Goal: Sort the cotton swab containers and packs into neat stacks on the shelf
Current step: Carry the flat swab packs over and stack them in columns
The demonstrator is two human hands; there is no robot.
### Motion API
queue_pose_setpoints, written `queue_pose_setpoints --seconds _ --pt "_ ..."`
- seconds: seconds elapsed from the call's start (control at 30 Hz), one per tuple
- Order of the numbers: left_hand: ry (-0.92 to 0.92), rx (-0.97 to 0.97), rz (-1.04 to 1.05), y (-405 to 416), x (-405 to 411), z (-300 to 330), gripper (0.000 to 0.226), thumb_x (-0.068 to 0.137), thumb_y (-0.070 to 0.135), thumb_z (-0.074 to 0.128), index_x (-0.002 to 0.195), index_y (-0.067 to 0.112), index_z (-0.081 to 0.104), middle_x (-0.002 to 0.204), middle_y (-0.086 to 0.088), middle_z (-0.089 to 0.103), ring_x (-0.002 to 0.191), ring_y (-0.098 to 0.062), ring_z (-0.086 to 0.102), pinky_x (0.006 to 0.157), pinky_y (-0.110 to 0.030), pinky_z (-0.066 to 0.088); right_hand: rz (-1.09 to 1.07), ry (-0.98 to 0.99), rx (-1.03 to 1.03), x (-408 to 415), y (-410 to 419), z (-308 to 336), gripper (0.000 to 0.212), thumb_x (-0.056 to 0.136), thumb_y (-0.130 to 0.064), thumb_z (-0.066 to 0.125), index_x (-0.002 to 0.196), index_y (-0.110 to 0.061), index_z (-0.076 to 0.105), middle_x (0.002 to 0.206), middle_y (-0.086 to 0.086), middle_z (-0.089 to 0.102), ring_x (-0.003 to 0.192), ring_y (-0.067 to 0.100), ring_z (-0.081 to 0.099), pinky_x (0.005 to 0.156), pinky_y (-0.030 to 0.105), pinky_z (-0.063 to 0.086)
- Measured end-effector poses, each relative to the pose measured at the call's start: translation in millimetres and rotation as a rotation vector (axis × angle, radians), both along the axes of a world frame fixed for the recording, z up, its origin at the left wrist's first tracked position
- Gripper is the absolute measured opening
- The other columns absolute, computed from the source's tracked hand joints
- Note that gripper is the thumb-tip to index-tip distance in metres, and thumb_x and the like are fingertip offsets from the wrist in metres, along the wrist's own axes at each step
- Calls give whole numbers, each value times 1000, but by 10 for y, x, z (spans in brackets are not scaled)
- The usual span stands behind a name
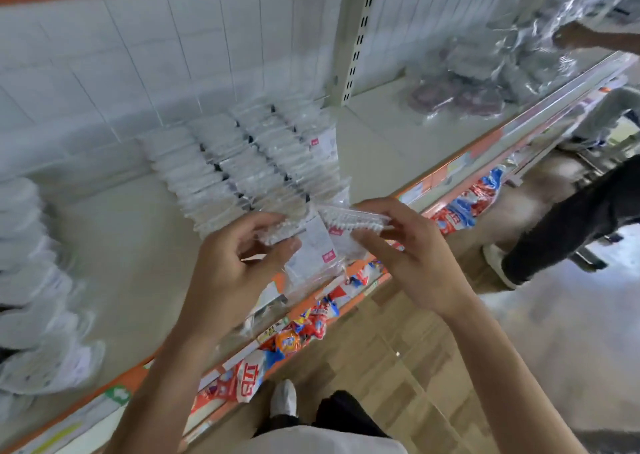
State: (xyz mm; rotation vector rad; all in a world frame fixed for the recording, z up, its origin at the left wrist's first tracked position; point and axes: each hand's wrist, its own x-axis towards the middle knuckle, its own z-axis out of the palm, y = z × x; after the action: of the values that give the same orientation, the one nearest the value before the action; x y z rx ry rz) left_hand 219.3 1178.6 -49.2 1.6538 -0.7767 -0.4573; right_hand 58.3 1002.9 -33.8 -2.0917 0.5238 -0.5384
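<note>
The cotton swab packs [263, 162] lined up at the middle of the frame are clear, glossy plastic film, as is the pack [349, 223] with white swab tips and a matt paper label [313, 247] held just below them. The shelf [138, 245] is smooth, pale painted metal, its slotted upright [358, 34] at upper middle likewise, before a wall of glossy white tile [138, 55]. At lower right the floor [391, 346] looks like wood-grain planks, and the detergent bags [304, 329] below the shelf edge are shiny printed plastic.

Bright even daylight, soft shadows, heavy motion blur esp. at left edge, wide-angle bend in shelf [381, 135] lines, glare on floor [571, 332] at right
</note>
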Motion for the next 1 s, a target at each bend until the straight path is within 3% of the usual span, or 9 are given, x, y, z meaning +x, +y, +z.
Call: queue_pose_setpoints --seconds 0.27,0.4,0.57,0.63,0.73,0.83,1.0 --pt "-45 28 116 -429 -15 223 19 80 26 75 97 30 67 77 25 71 69 4 69 65 -7 47 178 -14 -80 314 -651 146 22 98 -25 63 120 -24 65 119 -18 68 108 7 66 93 31 54" --pt "-83 38 189 -694 -82 291 20 78 33 73 98 32 68 79 20 71 67 0 68 63 -9 47 252 -18 -34 423 -1039 157 22 97 -22 66 119 -25 65 116 -18 69 105 9 67 91 28 55" --pt "-77 63 237 -999 -230 235 25 78 30 73 103 29 69 87 20 73 77 -1 71 66 -11 51 219 -101 -11 685 -1651 150 24 94 -12 69 103 -30 57 93 -21 68 86 0 67 74 10 49" --pt "-58 73 259 -1069 -304 213 26 79 28 73 105 27 69 93 17 74 82 -4 73 69 -13 53 212 -75 -54 881 -1879 48 21 93 -14 70 102 -30 59 99 -17 66 84 -7 64 71 4 44" --pt "-29 106 332 -1134 -387 178 24 83 21 77 106 24 70 95 14 75 85 -8 74 69 -16 55 234 -3 -110 1235 -2128 -222 18 91 -20 72 103 -32 65 112 -5 61 89 2 66 76 11 48" --pt "-14 130 414 -1174 -491 154 25 81 26 78 105 27 70 93 12 74 84 -9 74 70 -18 56 270 15 -141 1515 -2236 -482 18 89 -21 74 106 -23 70 116 0 58 88 11 68 83 15 52" --pt "17 159 530 -1228 -692 114 22 84 16 77 102 27 71 90 12 74 83 -7 73 66 -15 54 344 30 -184 1654 -2299 -780 21 91 -21 72 112 -21 72 122 1 49 90 12 63 87 28 56"
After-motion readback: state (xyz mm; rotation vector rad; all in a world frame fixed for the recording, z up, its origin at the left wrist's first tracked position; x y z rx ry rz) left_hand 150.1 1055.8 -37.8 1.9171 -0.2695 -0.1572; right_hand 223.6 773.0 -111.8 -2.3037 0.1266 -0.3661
